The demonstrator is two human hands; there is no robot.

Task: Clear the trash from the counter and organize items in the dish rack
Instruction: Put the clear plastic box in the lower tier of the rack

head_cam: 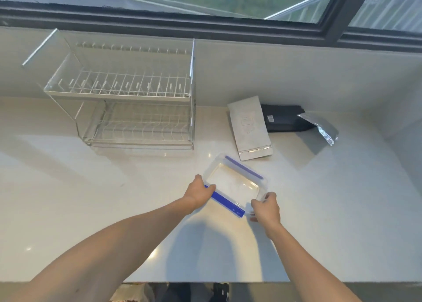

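Note:
A clear plastic container (233,183) with blue clips along two sides rests on the white counter (91,199), in front of the rack's right end. My left hand (199,193) grips its near-left corner over a blue clip. My right hand (266,207) holds its near-right corner. A two-tier wire dish rack (127,96) stands at the back left with both tiers bare. To the right of the rack lie a white pouch (249,128), a black packet (285,118) and a silver foil bag (319,125).
A dark-framed window (205,25) runs along the wall behind the counter. The counter's front edge (205,282) is just below my forearms, with dim items beneath it. A wall corner rises at the far right.

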